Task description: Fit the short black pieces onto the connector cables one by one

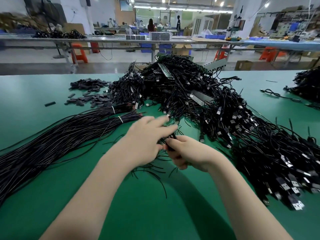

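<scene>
1. Nearest to me, both forearms reach out over the green table [52, 170] and the hands meet at its middle.
2. My right hand [188, 153] is curled round a thin bunch of black cables [170, 142]; their loose ends trail toward me across the table.
3. My left hand [147, 142] lies over the same bunch with its fingers stretched forward and blurred by motion; I cannot tell whether its thumb pinches anything.
4. Left of the hands, two long cable bundles [60, 135] run diagonally, each tied near its far end with a pale band [120, 119].
5. Right of the hands, a spread of connector cables [277, 161] with silver plug ends fans down to the table's near right edge.
6. Beyond the hands, a tall tangled heap [181, 84] of the same cables rises, with grey strips and green boards poking out of it.
7. Left of that heap, the short black pieces [90, 94] lie scattered in a loose pile, well apart from both hands; one [50, 103] sits alone nearer the left edge.
8. Farther off, long benches [103, 39], orange stools [79, 52] and two standing people [151, 25] fill the workshop.
</scene>
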The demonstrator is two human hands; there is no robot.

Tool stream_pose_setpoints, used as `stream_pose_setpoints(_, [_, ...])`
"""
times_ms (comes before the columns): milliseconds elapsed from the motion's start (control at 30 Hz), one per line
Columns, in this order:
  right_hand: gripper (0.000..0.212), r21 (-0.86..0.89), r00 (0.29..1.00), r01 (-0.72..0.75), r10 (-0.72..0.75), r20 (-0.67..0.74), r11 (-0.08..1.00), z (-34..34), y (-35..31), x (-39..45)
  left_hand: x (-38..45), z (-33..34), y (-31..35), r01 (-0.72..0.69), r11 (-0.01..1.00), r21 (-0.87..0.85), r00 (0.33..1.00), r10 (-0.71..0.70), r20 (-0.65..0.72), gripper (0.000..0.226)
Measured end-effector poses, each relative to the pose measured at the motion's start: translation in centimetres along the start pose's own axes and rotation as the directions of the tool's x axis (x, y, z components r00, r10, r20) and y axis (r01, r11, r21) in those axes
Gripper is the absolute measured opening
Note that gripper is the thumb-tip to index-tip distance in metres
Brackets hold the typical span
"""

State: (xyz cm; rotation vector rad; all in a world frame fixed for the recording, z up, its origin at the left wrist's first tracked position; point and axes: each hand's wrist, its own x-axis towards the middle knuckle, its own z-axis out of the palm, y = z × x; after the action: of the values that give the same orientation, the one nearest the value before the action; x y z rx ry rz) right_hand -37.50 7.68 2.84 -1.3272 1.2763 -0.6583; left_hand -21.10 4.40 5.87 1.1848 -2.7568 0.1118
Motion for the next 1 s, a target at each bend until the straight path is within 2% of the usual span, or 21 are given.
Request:
stream_pose_setpoints(33, [0.031,-0.034,0.998,-0.033,0.034,0.049,0.999,-0.4,0.1,-0.3,0.1,0.2,0.2,-0.038,0.999,-0.028,0.998,0.039,0.055,0.066])
stream_pose_setpoints(133, [0.030,-0.186,0.962,-0.125,0.165,0.217,0.975,-1.8,0.5,-1.6,-0.6,1.0,0.8,-0.085,0.989,-0.120,0.993,0.094,0.074,0.055])
stream_pose_setpoints(233, [0.031,-0.316,0.913,-0.172,0.272,0.305,0.933,-2.4,1.0,-2.6,-1.9,2.6,2.4,-0.136,0.990,0.020,0.988,0.134,0.082,0.038])
stream_pose_setpoints(333, [0.034,-0.315,0.901,-0.176,0.282,0.330,0.933,-2.6,1.6,-2.9,-2.5,4.2,3.2,-0.138,0.990,0.037,0.987,0.135,0.083,0.031])
stream_pose_setpoints(400, [0.042,-0.246,0.918,-0.180,0.253,0.307,0.952,-2.9,1.9,-2.9,-2.6,4.8,3.1,-0.090,0.996,0.027,0.995,0.089,0.052,0.031])
stream_pose_setpoints(467, [0.057,-0.137,0.952,-0.183,0.210,0.224,0.974,-3.6,2.1,-2.6,-2.7,5.5,2.5,-0.003,1.000,0.015,0.999,0.004,-0.047,0.031])
stream_pose_setpoints(500, [0.062,-0.060,0.973,-0.179,0.186,0.139,0.982,-4.0,2.2,-2.3,-2.7,5.9,2.0,0.070,0.997,-0.037,0.992,-0.073,-0.104,0.031])
stream_pose_setpoints(567, [0.059,0.057,0.982,-0.108,0.116,-0.150,0.992,-4.6,2.8,-1.6,-2.7,6.9,1.1,0.240,0.917,-0.320,0.932,-0.310,-0.189,0.031])
stream_pose_setpoints(600, [0.053,0.017,0.942,-0.053,0.056,-0.330,0.998,-4.8,3.3,-1.1,-2.6,7.3,0.8,0.294,0.825,-0.484,0.878,-0.433,-0.204,0.031])
stream_pose_setpoints(633, [0.045,-0.108,0.872,-0.032,-0.026,-0.489,0.994,-4.7,3.8,-0.5,-2.5,7.8,0.7,0.320,0.727,-0.608,0.826,-0.528,-0.198,0.031])
stream_pose_setpoints(667, [0.038,-0.271,0.798,-0.056,-0.120,-0.591,0.961,-4.4,4.5,0.1,-2.4,8.3,0.6,0.332,0.652,-0.682,0.783,-0.594,-0.186,0.032])
stream_pose_setpoints(700, [0.032,-0.402,0.754,-0.098,-0.196,-0.627,0.910,-3.9,5.1,0.6,-2.4,8.9,0.7,0.339,0.609,-0.717,0.752,-0.633,-0.182,0.033])
stream_pose_setpoints(767, [0.024,-0.504,0.750,-0.176,-0.216,-0.625,0.846,-2.7,5.8,1.5,-2.5,9.7,0.7,0.346,0.605,-0.717,0.724,-0.658,-0.205,0.034])
stream_pose_setpoints(900, [0.018,-0.503,0.732,-0.338,-0.113,-0.671,0.795,-2.0,5.9,2.9,-2.6,9.8,0.7,0.300,0.726,-0.619,0.741,-0.586,-0.328,0.042])
stream_pose_setpoints(1000, [0.016,-0.522,0.741,-0.378,-0.088,-0.665,0.764,-2.3,5.7,3.6,-2.3,9.8,1.2,0.259,0.774,-0.577,0.763,-0.531,-0.369,0.032])
